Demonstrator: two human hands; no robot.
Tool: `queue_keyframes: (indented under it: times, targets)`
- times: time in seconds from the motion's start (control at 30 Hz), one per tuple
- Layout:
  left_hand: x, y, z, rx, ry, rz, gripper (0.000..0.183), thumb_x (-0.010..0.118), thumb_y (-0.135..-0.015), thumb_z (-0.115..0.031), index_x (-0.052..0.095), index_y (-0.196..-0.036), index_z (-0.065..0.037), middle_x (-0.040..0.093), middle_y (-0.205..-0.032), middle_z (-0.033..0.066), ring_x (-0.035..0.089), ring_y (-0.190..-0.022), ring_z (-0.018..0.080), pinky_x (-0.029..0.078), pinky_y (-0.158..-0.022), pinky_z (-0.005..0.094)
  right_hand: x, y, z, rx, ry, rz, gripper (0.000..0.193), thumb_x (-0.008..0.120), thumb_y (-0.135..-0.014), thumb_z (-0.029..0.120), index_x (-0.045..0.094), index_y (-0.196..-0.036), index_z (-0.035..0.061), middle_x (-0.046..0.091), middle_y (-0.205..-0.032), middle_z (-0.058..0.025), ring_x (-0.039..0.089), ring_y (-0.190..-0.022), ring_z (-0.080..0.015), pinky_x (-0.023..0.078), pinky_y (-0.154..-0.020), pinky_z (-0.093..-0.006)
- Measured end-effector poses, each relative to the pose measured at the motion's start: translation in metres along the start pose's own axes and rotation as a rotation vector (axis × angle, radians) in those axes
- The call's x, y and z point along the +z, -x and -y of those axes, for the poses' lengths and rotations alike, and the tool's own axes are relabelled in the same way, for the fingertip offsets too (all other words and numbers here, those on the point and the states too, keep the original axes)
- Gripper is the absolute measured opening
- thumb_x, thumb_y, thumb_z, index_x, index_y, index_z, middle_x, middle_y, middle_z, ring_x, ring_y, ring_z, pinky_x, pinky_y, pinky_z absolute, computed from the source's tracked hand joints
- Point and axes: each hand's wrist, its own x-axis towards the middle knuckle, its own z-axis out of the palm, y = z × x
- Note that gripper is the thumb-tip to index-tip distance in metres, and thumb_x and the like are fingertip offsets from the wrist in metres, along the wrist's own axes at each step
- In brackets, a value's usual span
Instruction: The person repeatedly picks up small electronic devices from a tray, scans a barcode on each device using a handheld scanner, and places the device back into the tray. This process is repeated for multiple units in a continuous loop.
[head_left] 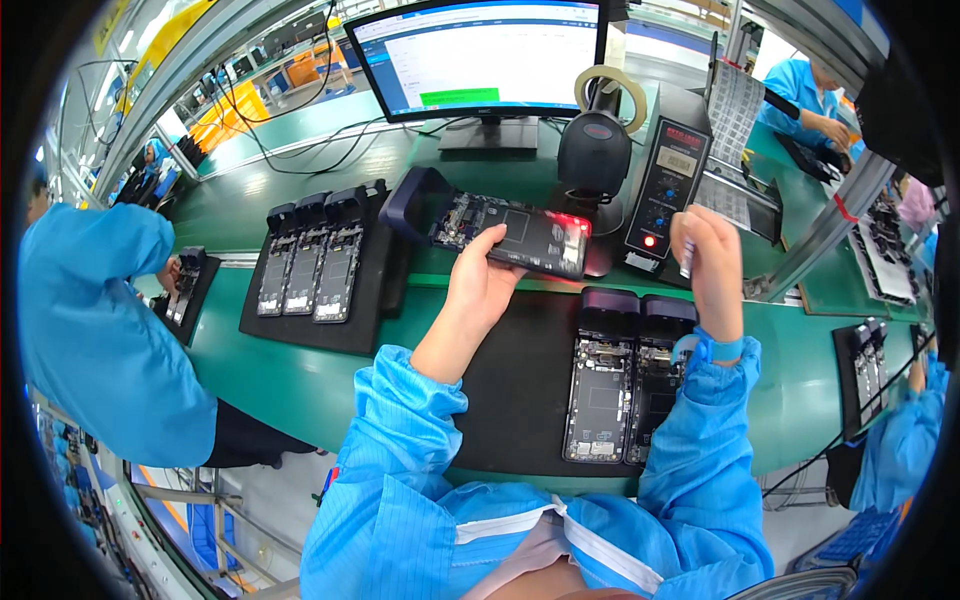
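the left hand [478, 287] grips a black, rectangular phone-shaped device with an exposed circuit board [528, 236], thumb over its upper face and the other fingers beneath. this device is held above the green tabletop [300, 402], beyond the far edge of a flat black mat [510, 385]; a dark purple, hollow frame [418, 204] stands up at its left end, and red light falls on its right end. just past that end, toward the far edge of the tabletop, stands a black scanner with a rounded head [594, 152].

the right hand [710, 262] is raised, its fingers curled closed around a small silvery piece [687, 262], mostly hidden, so i cannot tell its kind. a light blue band [718, 350] circles the wrist. the hand is nearest to a black upright control box with blue knobs and a glowing red lamp [668, 192].

at the right edge of the mat lie two opened dark phone-shaped devices [598, 400], side by side, the right one partly behind the sleeve. three more opened devices with purple tops [304, 265] lie in a row on a second black mat [368, 312], left of the left hand. a black-framed monitor [480, 58] stands at the tabletop's far edge.
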Motion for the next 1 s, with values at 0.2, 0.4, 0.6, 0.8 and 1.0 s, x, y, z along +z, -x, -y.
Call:
queue_keyframes:
  times: [0.2, 0.4, 0.6, 0.8, 1.0]
  targets:
    - [-0.033, 0.062, -0.004, -0.098, -0.126, 0.027, 0.03, 0.047, -0.08, -0.011, 0.048, -0.108, 0.001, 0.055, -0.105, 0.0118, 0.052, -0.099, 0.0237, 0.038, -0.09, 0.038, 0.024, -0.014, -0.083, 0.333, 0.056, 0.015, 0.023, 0.056, -0.079, 0.019, 0.058, -0.098, 0.0066, 0.05, -0.06, 0.0036, 0.042, -0.05, -0.0028, 0.031, -0.045, -0.0169]
    - [-0.075, 0.083, 0.003, -0.387, 0.006, 0.172, 0.055, 0.046, -0.073, -0.023, 0.037, -0.123, -0.001, 0.041, -0.124, 0.0227, 0.044, -0.112, 0.0349, 0.032, -0.097, 0.044, 0.026, -0.011, -0.073, 0.569, -0.225, 0.04, 0.035, 0.053, -0.08, 0.021, 0.049, -0.113, 0.009, 0.055, -0.069, -0.0004, 0.048, -0.055, -0.006, 0.034, -0.05, -0.0187]
    - [-0.053, 0.046, 0.008, -0.178, 0.061, 0.177, 0.041, 0.046, -0.077, -0.014, 0.043, -0.115, 0.002, 0.05, -0.116, 0.0138, 0.044, -0.111, 0.0259, 0.029, -0.1, 0.0404, 0.031, -0.008, -0.064, 0.573, -0.208, -0.054, 0.033, 0.053, -0.08, 0.036, 0.052, -0.097, 0.0074, 0.058, -0.079, -0.0038, 0.058, -0.073, -0.016, 0.042, -0.063, -0.0279]
    - [-0.011, -0.022, 0.011, 0.063, 0.032, 0.222, 0.024, 0.049, -0.081, -0.017, 0.052, -0.098, 0.0, 0.055, -0.101, 0.0093, 0.05, -0.096, 0.0175, 0.037, -0.09, 0.0347, 0.034, -0.007, -0.07, 0.437, -0.387, -0.048, 0.027, 0.05, -0.084, 0.027, 0.051, -0.094, 0.0023, 0.06, -0.089, -0.0109, 0.061, -0.077, -0.0171, 0.049, -0.06, -0.0289]
    - [-0.011, -0.03, 0.02, 0.072, -0.02, 0.407, 0.03, 0.047, -0.081, -0.018, 0.05, -0.105, 0.0, 0.055, -0.105, 0.0116, 0.05, -0.101, 0.022, 0.035, -0.094, 0.0389, 0.038, -0.007, -0.065, 0.247, -0.439, -0.033, 0.016, 0.053, -0.083, 0.022, 0.053, -0.074, 0.0084, 0.054, -0.077, 0.0017, 0.051, -0.073, -0.0054, 0.042, -0.071, -0.0228]
